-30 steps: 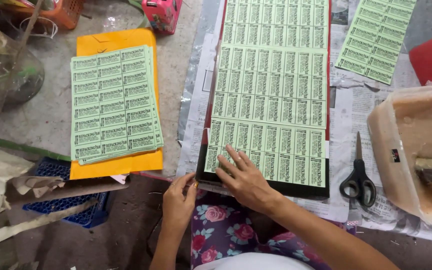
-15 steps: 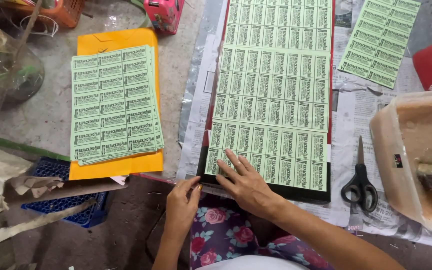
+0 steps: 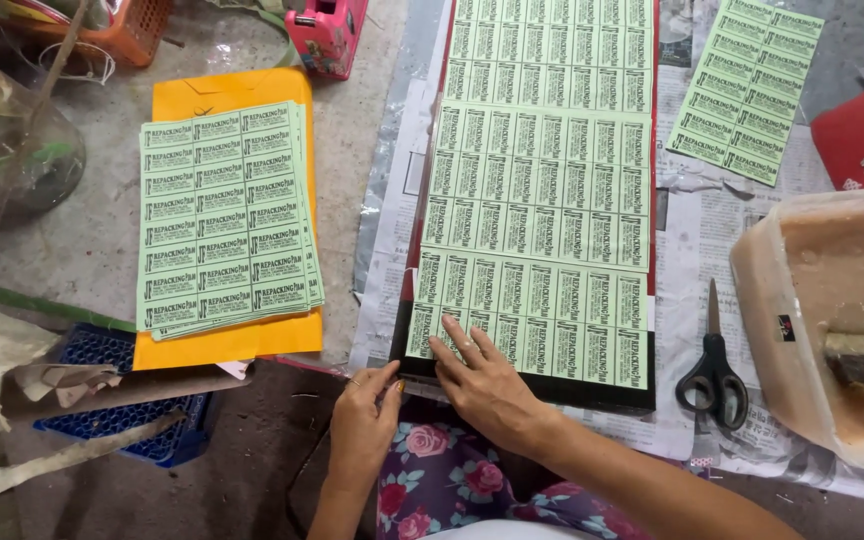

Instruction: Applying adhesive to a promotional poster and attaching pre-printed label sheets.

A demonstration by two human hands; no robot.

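A long run of green label sheets (image 3: 542, 190) fills the centre of the frame, lying overlapped on a dark board (image 3: 552, 385) over newspaper (image 3: 697, 230). At the right edge sits a translucent plastic tub (image 3: 832, 320). Left of centre, a stack of green label sheets (image 3: 222, 215) rests on an orange envelope (image 3: 227, 345). The right hand (image 3: 482, 380) lies open, fingers spread flat on the lowest sheet's bottom-left corner. The left hand (image 3: 364, 430) sits just beside it, fingers loosely curled at the board's lower edge, holding nothing. Black scissors (image 3: 714, 360) lie lower right.
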